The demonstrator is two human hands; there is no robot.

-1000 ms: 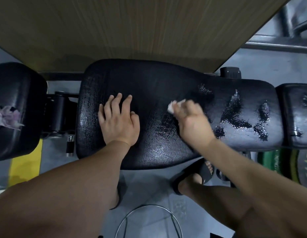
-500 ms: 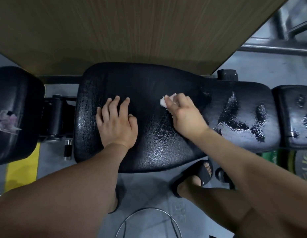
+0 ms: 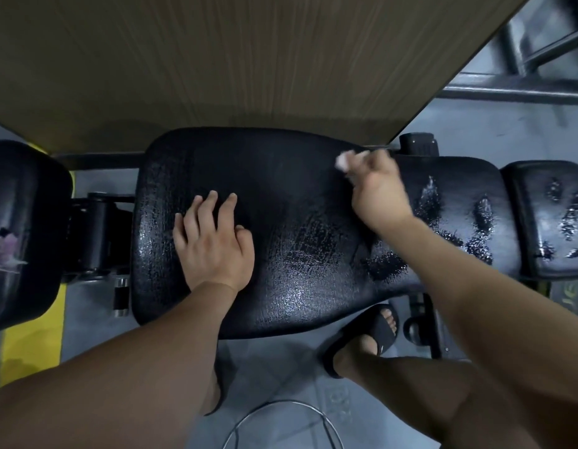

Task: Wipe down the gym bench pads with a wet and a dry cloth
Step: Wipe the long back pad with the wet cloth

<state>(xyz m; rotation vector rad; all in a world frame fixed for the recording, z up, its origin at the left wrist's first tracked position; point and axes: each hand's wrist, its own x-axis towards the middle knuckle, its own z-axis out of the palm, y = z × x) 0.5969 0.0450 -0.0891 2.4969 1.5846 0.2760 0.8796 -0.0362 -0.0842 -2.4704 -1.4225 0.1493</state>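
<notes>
A grey gym floor [image 3: 281,367], with a wood-grain panel [image 3: 216,59] filling the far side. A black bench stands here, its long centre pad [image 3: 281,205] cracked and glistening. My right hand [image 3: 378,192] bunches a small white cloth [image 3: 344,160] in curled fingers at the pad's far edge, right of centre; both hand and cloth are blurred. My left hand [image 3: 213,244] lies flat on the pad's left half, palm down, fingers straight and slightly spread, holding nothing. Wet streaks [image 3: 430,199] shine on the pad's right end, with more on the smaller pad [image 3: 546,218] just beside it at far right. A second black pad [image 3: 25,228] sits at left, with a pinkish cloth [image 3: 4,244] lying on it. Near me, my foot in a black sandal [image 3: 368,335] stands by the bench's near edge. A yellow floor stripe [image 3: 31,335] runs at left, and a thin wire hoop [image 3: 281,426] lies nearest.
</notes>
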